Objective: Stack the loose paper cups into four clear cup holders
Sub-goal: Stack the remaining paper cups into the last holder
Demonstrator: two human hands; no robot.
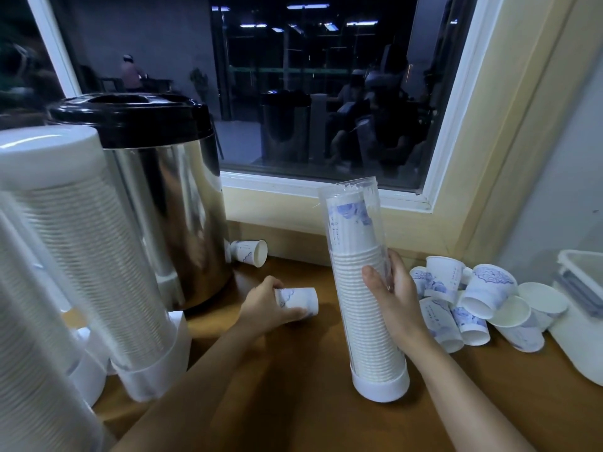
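A clear cup holder (362, 243) with a white base stands upright on the wooden counter (293, 402), nearly full of stacked paper cups. My right hand (396, 298) grips its middle. My left hand (266, 305) holds one white paper cup (301, 300) with a blue print, lying sideways just above the counter. Several loose cups (483, 301) are piled to the right of the holder. Another single cup (253, 252) lies on its side by the urn. Filled holders (94, 256) with white lids stand at the left.
A steel urn (163, 197) with a black lid stands at the back left. A white plastic container (580, 308) sits at the right edge. A window with a white frame (326, 187) runs behind the counter.
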